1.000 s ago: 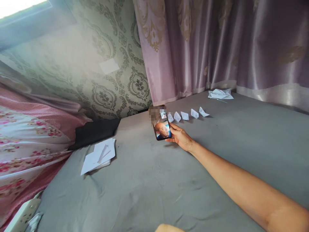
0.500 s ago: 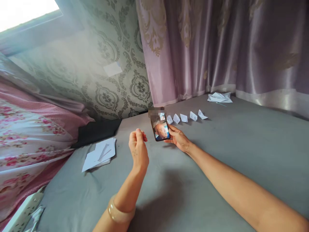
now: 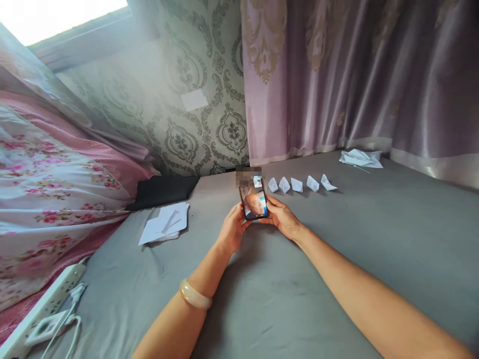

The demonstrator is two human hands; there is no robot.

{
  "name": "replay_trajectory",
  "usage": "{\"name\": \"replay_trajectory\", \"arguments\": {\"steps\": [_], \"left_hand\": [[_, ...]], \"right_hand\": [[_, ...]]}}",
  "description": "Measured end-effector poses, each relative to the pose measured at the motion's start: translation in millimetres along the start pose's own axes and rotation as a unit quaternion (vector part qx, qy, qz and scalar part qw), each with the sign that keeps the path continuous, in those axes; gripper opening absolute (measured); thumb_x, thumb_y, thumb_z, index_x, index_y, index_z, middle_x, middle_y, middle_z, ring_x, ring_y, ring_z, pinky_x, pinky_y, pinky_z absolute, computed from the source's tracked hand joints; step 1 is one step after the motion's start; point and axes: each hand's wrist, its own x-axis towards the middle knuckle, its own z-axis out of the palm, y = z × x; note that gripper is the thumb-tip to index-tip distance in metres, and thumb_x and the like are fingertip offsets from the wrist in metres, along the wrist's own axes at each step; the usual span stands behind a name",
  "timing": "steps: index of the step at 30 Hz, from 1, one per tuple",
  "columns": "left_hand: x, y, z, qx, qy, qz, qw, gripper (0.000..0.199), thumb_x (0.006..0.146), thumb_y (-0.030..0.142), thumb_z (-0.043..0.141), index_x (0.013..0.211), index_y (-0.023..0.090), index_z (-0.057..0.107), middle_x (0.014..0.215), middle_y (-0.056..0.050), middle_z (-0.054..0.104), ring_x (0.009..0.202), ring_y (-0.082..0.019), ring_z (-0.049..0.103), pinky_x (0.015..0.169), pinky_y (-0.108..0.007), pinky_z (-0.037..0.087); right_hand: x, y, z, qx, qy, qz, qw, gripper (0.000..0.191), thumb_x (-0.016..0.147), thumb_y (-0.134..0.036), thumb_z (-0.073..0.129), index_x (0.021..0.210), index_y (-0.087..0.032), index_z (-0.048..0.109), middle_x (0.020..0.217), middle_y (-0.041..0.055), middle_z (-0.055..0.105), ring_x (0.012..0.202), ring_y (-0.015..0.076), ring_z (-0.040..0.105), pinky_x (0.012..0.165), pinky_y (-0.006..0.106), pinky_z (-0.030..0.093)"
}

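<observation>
Floral cloth [image 3: 52,199]: pink/white, hangs in folds at far L, down to grey cover [image 3: 337,219].
Power strip [image 3: 56,304]: white, lower L corner, lies at an angle; white plug [image 3: 77,291] w/ cord just beside it.
Window [image 3: 75,17]: bright, upper L, partly in view.
Paper stack [image 3: 160,227]: white, uneven, flat on cover, in front of black item [image 3: 166,191]; ID of latter cannot be told.
Wall card [image 3: 194,100]: pale, against patterned wallpaper [image 3: 181,142].
Bangle [image 3: 195,295]: pale, glossy, worn on L forearm nr wrist.
L hand [image 3: 232,227]: grip closed on phone [image 3: 255,202], at its L edge, lower part.
Phone: approx. centre, btwn both hands, slightly tilted; screen lit, large pic w/ small inset upper R; top end pixelated. Contact of lower edge w/ cover: cannot tell.
R hand [image 3: 282,218]: grip closed on phone, R edge & lower R corner; forearm runs to lower R.
Folded papers [image 3: 297,185]: 5 pcs, white, pointed, spaced in a row on cover, R of phone, beyond R hand.
Curtain [image 3: 318,99]: purplish-pink w/ gold motifs, hangs behind row.
Loose papers [image 3: 361,158]: white, piled nr curtain hem, R of row; thin pale item [image 3: 362,170] just in front, too small to ID.
</observation>
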Motion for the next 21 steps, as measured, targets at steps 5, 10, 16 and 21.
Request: {"name": "replay_trajectory", "arguments": {"steps": [5, 10, 16, 21], "left_hand": [[1.8, -2.1, -2.7, -0.019, -0.005, -0.017, 1.000, 0.016, 0.089, 0.032, 0.062, 0.101, 0.022, 0.065, 0.096, -0.001, 0.067, 0.086, -0.014, 0.061, 0.074, -0.024, 0.048], [4.4, -5.3, -7.9, -0.014, 0.004, -0.014, 1.000, 0.022, 0.087, 0.032, 0.066, 0.106, 0.021, 0.066, 0.097, -0.003, 0.068, 0.082, -0.013, 0.062, 0.074, -0.026, 0.049], [6.2, -6.6, -11.6, -0.013, 0.006, 0.008, 1.000, 0.027, 0.083, 0.031, 0.071, 0.107, 0.018, 0.067, 0.096, -0.005, 0.070, 0.082, -0.014, 0.063, 0.074, -0.025, 0.048], [7.1, -7.2, -13.2, -0.018, 0.004, 0.009, 1.000, 0.026, 0.084, 0.031, 0.070, 0.105, 0.017, 0.067, 0.090, -0.005, 0.071, 0.079, -0.014, 0.064, 0.073, -0.025, 0.048]], "right_hand": [[0.3, 0.9, 1.3, -0.003, 0.013, 0.010, 1.000, 0.038, 0.087, -0.029, 0.058, 0.124, -0.031, 0.061, 0.122, 0.0012, 0.067, 0.101, 0.0180, 0.067, 0.069, 0.028, 0.059], [0.9, 2.3, 1.3, -0.015, 0.015, 0.018, 1.000, 0.037, 0.088, -0.030, 0.056, 0.125, -0.032, 0.060, 0.116, 0.0005, 0.069, 0.093, 0.0160, 0.068, 0.068, 0.028, 0.059], [5.2, 8.0, -2.7, -0.067, 0.033, 0.007, 0.997, 0.039, 0.086, -0.036, 0.059, 0.125, -0.033, 0.061, 0.110, -0.0003, 0.072, 0.091, 0.0185, 0.069, 0.072, 0.033, 0.058], [8.3, 11.8, -2.3, -0.058, 0.028, -0.033, 0.997, 0.038, 0.080, -0.041, 0.066, 0.116, -0.029, 0.067, 0.115, -0.0004, 0.071, 0.103, 0.0199, 0.067, 0.096, 0.038, 0.050]]}}
